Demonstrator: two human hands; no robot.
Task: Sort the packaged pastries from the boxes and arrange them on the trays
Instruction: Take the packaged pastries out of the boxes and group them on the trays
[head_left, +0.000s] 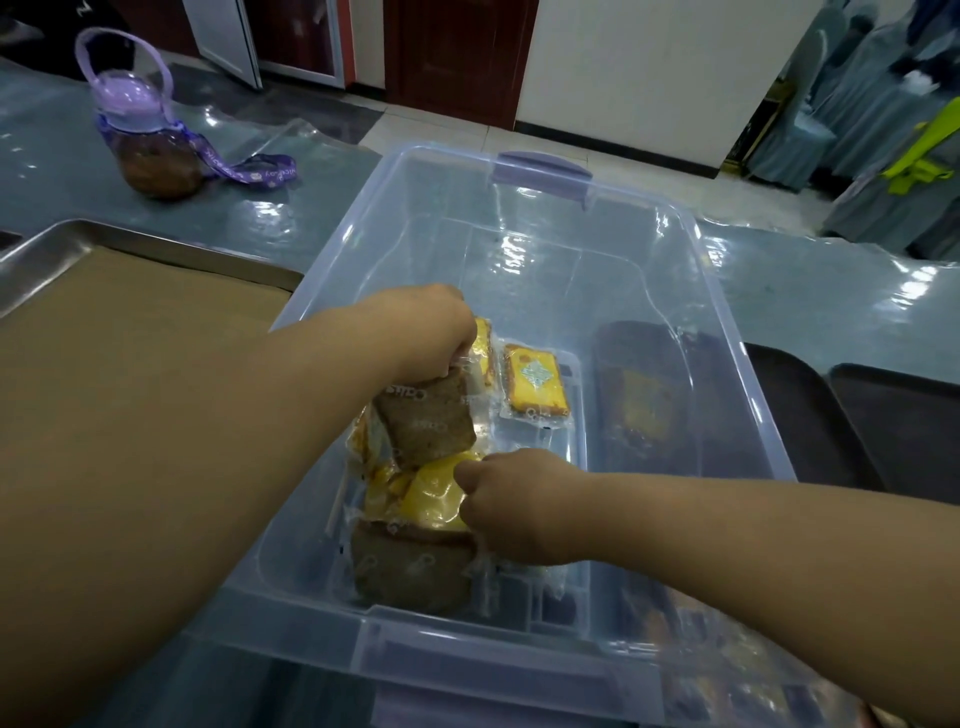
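Brown pastry pack (426, 422) hangs pinched below the left hand (428, 332); the right hand (519, 501) grips the yellow pack (428, 493) just beneath it, inside the clear box (467, 665).

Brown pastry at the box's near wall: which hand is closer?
Right. The right hand is beside the near brown pastry, gripping a yellow pastry; the left hand, farther back, holds another brown pastry.

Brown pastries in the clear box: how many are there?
2. One brown pastry hangs from the left hand; the other lies by the box's near wall. More may hide under yellow packs.
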